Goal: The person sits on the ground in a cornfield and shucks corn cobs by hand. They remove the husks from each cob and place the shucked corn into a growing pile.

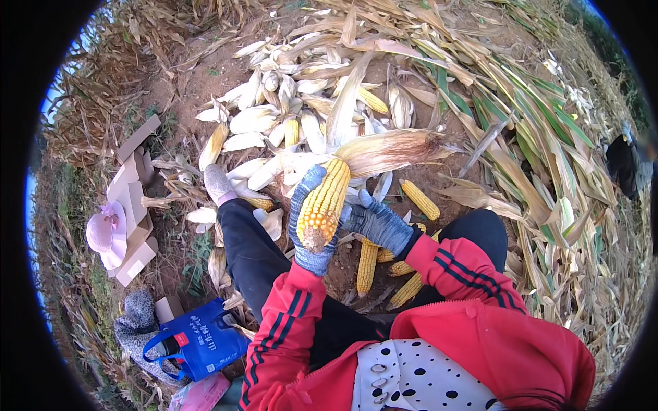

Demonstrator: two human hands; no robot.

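My left hand (314,259), in a grey-blue knit glove, is wrapped around a yellow ear of corn (324,200). The ear's bare kernels face up, and its stub end points towards me. Peeled-back husk (390,151) with brown silk spreads from the far end. My right hand (378,221), gloved alike, is against the ear's right side with its fingers bent; whether they grip husk there is hidden. Several husked ears (367,267) lie on the soil between my legs, and another bare ear (420,199) rests just beyond my right hand.
Ahead lies a heap of corn ears in pale husks (257,118). Dry corn stalks (514,133) stretch along the right. At left are opened cardboard (128,190), a pink hat (106,234) and a blue bag (205,339) bearing writing. A person (629,164) is at the far right edge.
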